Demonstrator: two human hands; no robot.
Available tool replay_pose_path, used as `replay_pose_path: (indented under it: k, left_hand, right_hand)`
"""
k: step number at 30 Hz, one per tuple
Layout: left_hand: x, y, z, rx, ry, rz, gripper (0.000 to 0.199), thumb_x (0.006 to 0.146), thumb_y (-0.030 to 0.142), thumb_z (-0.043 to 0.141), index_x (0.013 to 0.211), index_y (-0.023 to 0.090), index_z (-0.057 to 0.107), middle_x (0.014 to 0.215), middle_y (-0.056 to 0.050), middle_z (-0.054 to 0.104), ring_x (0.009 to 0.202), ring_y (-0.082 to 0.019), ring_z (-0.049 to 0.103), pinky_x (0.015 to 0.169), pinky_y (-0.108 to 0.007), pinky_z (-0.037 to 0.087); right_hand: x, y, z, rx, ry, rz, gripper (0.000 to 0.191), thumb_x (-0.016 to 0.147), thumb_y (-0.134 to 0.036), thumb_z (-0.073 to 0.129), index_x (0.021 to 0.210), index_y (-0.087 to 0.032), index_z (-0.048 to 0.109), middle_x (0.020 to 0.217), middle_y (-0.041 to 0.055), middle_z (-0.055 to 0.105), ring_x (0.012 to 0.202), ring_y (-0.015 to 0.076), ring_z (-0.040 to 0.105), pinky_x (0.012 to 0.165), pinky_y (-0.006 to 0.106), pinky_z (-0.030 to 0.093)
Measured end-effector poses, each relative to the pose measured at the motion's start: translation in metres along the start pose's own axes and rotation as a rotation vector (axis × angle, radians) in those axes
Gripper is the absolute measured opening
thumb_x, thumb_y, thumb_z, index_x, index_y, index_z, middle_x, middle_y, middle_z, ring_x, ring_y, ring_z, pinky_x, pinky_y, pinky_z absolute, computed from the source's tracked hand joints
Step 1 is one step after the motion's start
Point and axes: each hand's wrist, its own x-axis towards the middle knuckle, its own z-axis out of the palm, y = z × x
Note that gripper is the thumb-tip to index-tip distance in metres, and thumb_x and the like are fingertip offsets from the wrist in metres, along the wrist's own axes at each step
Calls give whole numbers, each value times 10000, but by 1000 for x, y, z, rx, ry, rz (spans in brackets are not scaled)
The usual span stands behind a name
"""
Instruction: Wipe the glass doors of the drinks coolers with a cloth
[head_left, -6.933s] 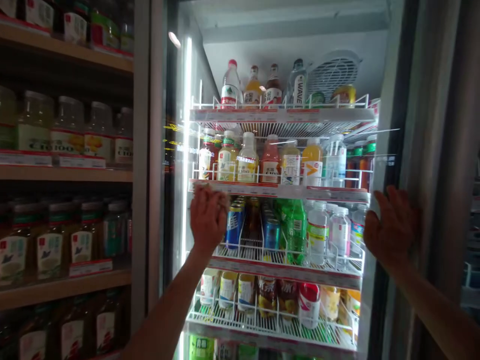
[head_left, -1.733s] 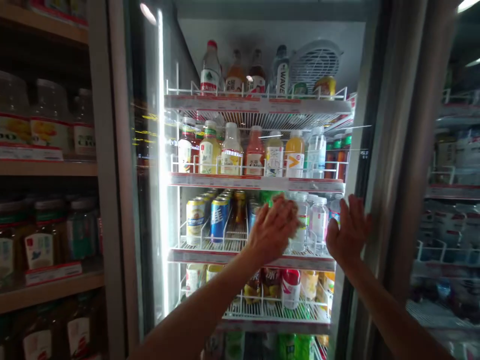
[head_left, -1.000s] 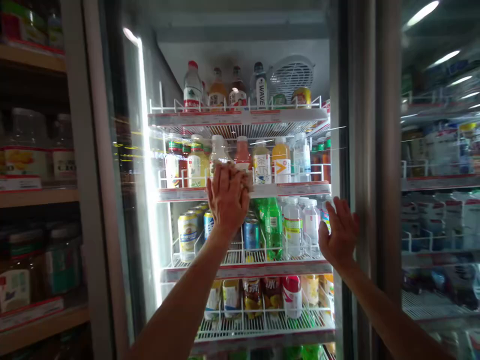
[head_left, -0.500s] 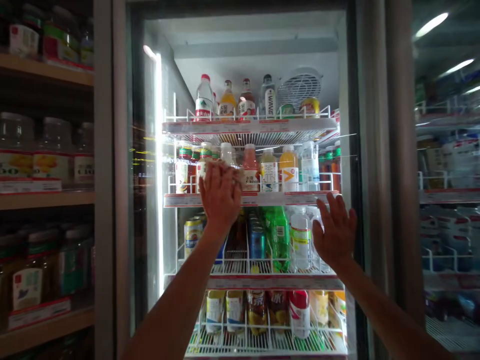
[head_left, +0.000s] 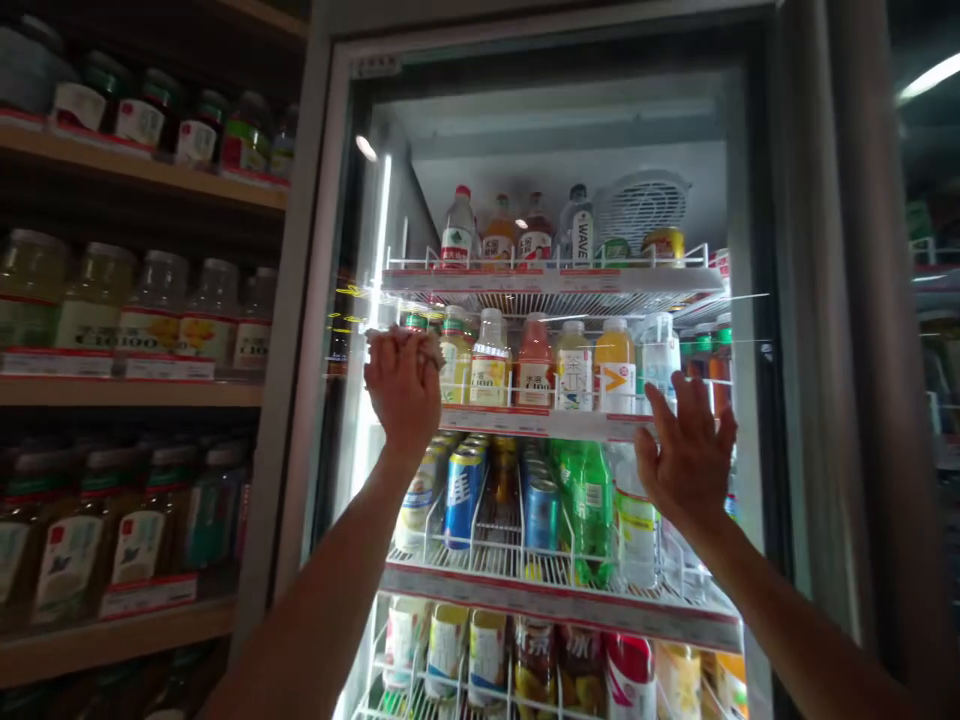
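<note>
Cooler door [head_left: 555, 42]: glass pane in a pale metal frame, straight ahead of the head camera and seen at a slight tilt. Latched or ajar: cannot tell. Streaks of glare across the pane (yellow flecks near its left edge).

Left hand [head_left: 403, 388]: raised at the left side of the pane, level with the second shelf down. Fingers bunched and curled, tips close together, with a pale patch at the fingertips [head_left: 429, 350]. Grip unreadable: no telling whether anything small sits between the fingers, or whether the hand touches the glass.

Right hand [head_left: 686, 450]: raised near the right side of the pane, just beside the frame. Fingers spread wide, hand fully open, nothing held. Touching the glass or just short of it: cannot tell.

Hands well apart, with the red-edged shelf strip [head_left: 551, 422] running between them. Behind the pane: wire shelves of bottled drinks, a blue can [head_left: 463, 497], a green soda bottle [head_left: 589, 510], and a fan grille [head_left: 643, 207] near the top. Left of the cooler: wooden shelving [head_left: 135, 392] with labelled jars [head_left: 90, 300].
</note>
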Motion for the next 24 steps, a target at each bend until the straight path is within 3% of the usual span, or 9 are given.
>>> replay_pose_path:
  k: [3, 7, 9, 11, 14, 17, 19, 22, 24]
  left_hand:
    - [1, 6, 3, 46, 65, -51, 363, 849, 247, 442, 1167, 118, 562, 1336, -188, 466, 1333, -313, 319, 1072, -509, 298]
    - [-20, 50, 9, -2, -111, 409, 340, 865, 265, 426, 1181, 215, 542, 1382, -84, 449, 1360, -256, 284, 1068, -453, 327]
    - [-18, 49, 7, 4, -178, 521, 336, 866, 276, 429, 1184, 236, 532, 1378, -57, 460, 1352, -238, 304, 1071, -445, 323]
    - [-3, 26, 1, 41, -161, 416, 331, 860, 257, 430, 1167, 211, 542, 1344, -85, 491, 1333, -246, 338, 1053, -456, 339]
    - [24, -19, -6, 101, 10, 79, 326, 849, 243, 432, 1128, 144, 570, 1280, -159, 524, 1296, -290, 383, 1028, -494, 356]
    - [23, -24, -3, 99, 122, -42, 338, 853, 262, 430, 1135, 135, 568, 1288, -169, 510, 1303, -296, 372, 1048, -505, 337]
    - [5, -1, 1, 70, 69, 78, 335, 856, 256, 429, 1155, 176, 556, 1324, -130, 488, 1331, -271, 336, 1052, -475, 347]
    - [-21, 34, 4, 3, -113, 448, 348, 860, 260, 433, 1191, 219, 530, 1381, -85, 445, 1368, -242, 271, 1070, -440, 333]
    - [-24, 37, 2, -24, -194, 570, 346, 864, 278, 434, 1195, 234, 525, 1389, -71, 444, 1373, -230, 264, 1086, -439, 308]
  right_hand:
    - [-4, 2, 1, 0, 33, -24, 497, 879, -322, 439, 1361, -207, 398, 1458, 122, 350, 1369, 274, 279, 1101, 499, 202]
    - [-6, 5, 2, 4, 60, -45, 491, 881, -327, 431, 1355, -204, 406, 1451, 125, 363, 1357, 280, 303, 1095, 502, 210]
    - [-6, 5, 3, 1, 68, -50, 492, 880, -329, 432, 1356, -207, 404, 1449, 125, 367, 1354, 280, 310, 1092, 501, 217]
    - [-6, 4, 2, -4, 66, -54, 496, 882, -326, 428, 1362, -210, 395, 1443, 127, 376, 1356, 278, 308, 1090, 499, 223]
    - [-6, 3, 2, -12, 61, -47, 512, 883, -319, 425, 1382, -225, 364, 1446, 121, 372, 1361, 272, 299, 1091, 498, 222]
    - [-6, 4, 2, -12, 58, -47, 529, 877, -314, 436, 1392, -233, 346, 1454, 113, 360, 1366, 270, 289, 1094, 494, 216]
    - [-7, 5, 2, -8, 67, -56, 523, 875, -310, 438, 1385, -222, 361, 1453, 117, 362, 1365, 273, 289, 1094, 493, 214]
    - [-9, 7, 3, 0, 70, -66, 500, 876, -312, 433, 1363, -205, 399, 1447, 126, 370, 1359, 278, 299, 1090, 492, 216]
    - [-9, 8, 4, 3, 66, -64, 494, 875, -317, 429, 1355, -203, 409, 1443, 127, 376, 1357, 280, 303, 1088, 493, 215]
